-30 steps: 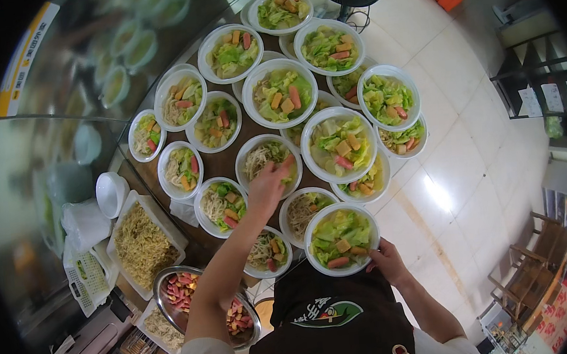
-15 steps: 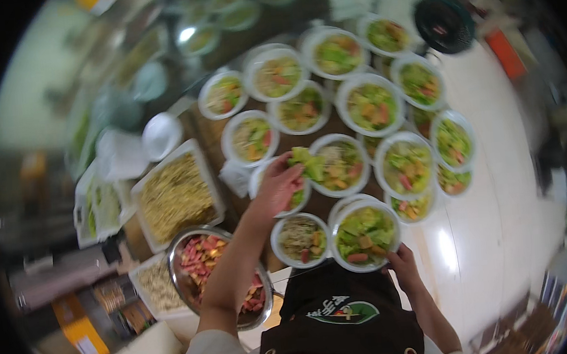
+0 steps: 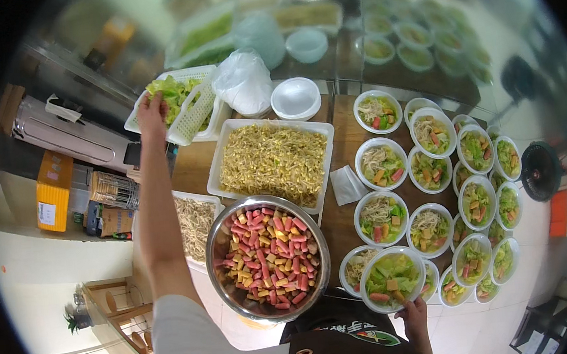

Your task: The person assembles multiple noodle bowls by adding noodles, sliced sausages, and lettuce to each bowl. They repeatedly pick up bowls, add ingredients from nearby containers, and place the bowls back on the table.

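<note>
At the far left, my left hand [image 3: 152,112] reaches into a white plastic basket [image 3: 193,123], its fingers closed on green lettuce leaves [image 3: 171,92]. Low on the right, my right hand [image 3: 413,314] grips the rim of a white round bowl [image 3: 364,290]. Lettuce, tofu-like cubes and pink sausage pieces lie in that bowl. It overlaps another bowl [image 3: 350,273] with bean sprouts beside it. Between my arms stands a steel basin [image 3: 322,247] full of cut sausage and yellow-brown pieces.
A tray of bean sprouts [image 3: 275,161] and a tray of pale shreds [image 3: 197,227] flank the basin. Several filled bowls [image 3: 379,163] crowd the table's right side, some stacked. Empty white bowls [image 3: 295,99] and a plastic bag [image 3: 242,80] stand before a glass partition [image 3: 332,33].
My left hand has moved from above the bowls, where it held lettuce, to the basket at the far left. The view has turned left. My right hand still holds its bowl.
</note>
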Demonstrator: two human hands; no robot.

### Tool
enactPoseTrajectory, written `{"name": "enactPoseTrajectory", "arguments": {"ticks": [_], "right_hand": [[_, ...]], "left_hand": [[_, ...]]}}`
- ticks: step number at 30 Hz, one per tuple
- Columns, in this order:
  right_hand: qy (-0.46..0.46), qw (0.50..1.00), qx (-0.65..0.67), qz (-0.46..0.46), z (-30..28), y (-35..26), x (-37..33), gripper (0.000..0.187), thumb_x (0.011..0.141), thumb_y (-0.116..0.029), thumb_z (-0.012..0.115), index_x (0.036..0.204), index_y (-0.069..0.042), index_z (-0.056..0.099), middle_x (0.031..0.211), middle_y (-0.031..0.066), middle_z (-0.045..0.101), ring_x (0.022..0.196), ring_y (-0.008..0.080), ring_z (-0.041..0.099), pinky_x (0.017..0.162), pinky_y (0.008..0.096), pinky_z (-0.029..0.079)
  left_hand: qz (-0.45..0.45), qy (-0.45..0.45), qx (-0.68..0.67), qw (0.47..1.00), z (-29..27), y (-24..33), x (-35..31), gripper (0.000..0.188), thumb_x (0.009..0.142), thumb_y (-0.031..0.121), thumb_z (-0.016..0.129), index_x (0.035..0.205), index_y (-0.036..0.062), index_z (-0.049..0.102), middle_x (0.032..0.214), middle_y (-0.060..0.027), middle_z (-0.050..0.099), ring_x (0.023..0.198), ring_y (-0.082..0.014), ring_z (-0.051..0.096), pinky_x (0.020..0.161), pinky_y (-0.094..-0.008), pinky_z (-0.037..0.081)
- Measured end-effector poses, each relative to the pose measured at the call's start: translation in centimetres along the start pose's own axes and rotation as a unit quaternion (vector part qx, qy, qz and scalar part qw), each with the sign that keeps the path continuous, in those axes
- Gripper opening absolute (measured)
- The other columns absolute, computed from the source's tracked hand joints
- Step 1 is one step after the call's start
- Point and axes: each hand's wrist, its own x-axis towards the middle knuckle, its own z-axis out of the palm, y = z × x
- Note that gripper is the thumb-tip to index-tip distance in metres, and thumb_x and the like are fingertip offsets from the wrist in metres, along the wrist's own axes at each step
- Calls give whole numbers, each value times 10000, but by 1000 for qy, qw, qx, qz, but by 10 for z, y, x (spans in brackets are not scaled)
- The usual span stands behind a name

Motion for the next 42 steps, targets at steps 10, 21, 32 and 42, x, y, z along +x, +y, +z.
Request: {"name": "enactPoseTrajectory", "arguments": {"ticks": [10, 21, 32, 42], "right_hand": [[6, 1000, -10, 12, 41, 5, -1, 262, 824, -106, 567, 1058, 10, 546, 882, 96, 619, 570, 117, 563, 440, 206, 461], [-12, 999, -15, -31, 31, -7, -8, 258, 861, -87, 501, 1103, 2, 513, 964, 81, 611, 684, 126, 582, 484, 224, 479], [-56, 995, -77, -3, 58, -23, -2, 239, 855, -98, 498, 1075, -6, 528, 945, 73, 598, 686, 118, 569, 508, 238, 484], [-84, 992, -84, -50, 92, -23, -5, 240, 866, -99, 493, 1089, -19, 526, 935, 55, 587, 677, 108, 561, 509, 229, 493]], "left_hand": [[44, -48, 268, 961, -83, -62, 67, 149, 880, 59, 526, 981, 49, 635, 853, -23, 607, 718, -85, 577, 614, -193, 472], [136, -119, 544, 819, -106, -59, 31, 246, 791, 215, 581, 985, 64, 599, 812, -138, 640, 752, -288, 617, 676, -360, 474], [-107, -234, 609, 750, -321, -275, -207, 600, 725, 200, 692, 1261, 117, 437, 1231, -156, 500, 1095, -382, 490, 922, -407, 405], [-29, -162, 673, 721, -306, -228, -195, 264, 794, 80, 561, 1057, 58, 551, 989, -155, 549, 864, -319, 552, 729, -403, 461]]}}
